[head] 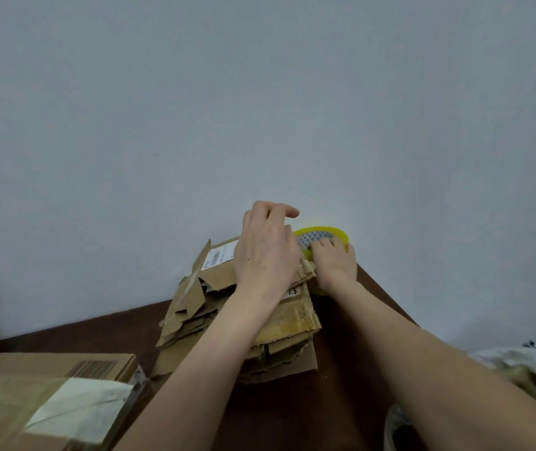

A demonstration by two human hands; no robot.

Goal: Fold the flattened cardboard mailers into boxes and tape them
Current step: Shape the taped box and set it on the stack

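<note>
Against the wall (260, 92), the right hand (335, 263) grips the tape roll (338, 235) while the left hand (266, 252) rests loose-fingered on the mailer stack (288, 320), which a nudge could topple.

The near rim of the tape roll (325, 234) is hidden under the right hand (336, 266) that grips it. The far end of the stack of flattened mailers (292, 323) is covered by the left hand (266, 252); its fingertips are turned away, so whether anything is pinched cannot be told. The print on the label (219, 255) just left of that hand is too small to be read. The box (48, 395), well to the left, is cut by the left and bottom edges. The blurred bag (527, 369), right of the right forearm, is cut by the right edge.
</note>
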